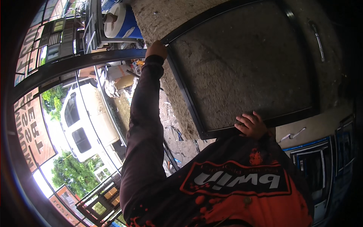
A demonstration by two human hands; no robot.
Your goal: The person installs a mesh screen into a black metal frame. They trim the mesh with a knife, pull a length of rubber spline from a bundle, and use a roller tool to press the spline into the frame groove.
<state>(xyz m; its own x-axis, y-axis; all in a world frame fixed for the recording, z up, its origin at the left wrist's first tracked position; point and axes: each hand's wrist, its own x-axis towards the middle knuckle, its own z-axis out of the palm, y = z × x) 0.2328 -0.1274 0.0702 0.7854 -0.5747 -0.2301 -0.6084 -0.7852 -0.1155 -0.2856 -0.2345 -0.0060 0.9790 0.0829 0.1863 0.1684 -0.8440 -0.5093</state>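
Note:
A black rectangular frame [181, 81] with a fine, dark see-through mesh [242, 64] inside it lies on a brown, rough carpet-like work surface [151, 19]. My left arm reaches out to its far left corner. There my left hand [156, 50] is closed at the corner, its fingers partly hidden. A small pale spot shows beside it. Close to my body, my right hand [252, 125] rests over the near bar of the frame, fingers spread across the bar and the mesh edge.
A slim metal tool [318, 43] lies beyond the frame's right side. A blue and white drum-shaped container [123, 22] stands at far left. Dark framed panels [314, 162] lean at lower right. A dark metal bar [87, 56] crosses the left; a white van [87, 121] stands outside.

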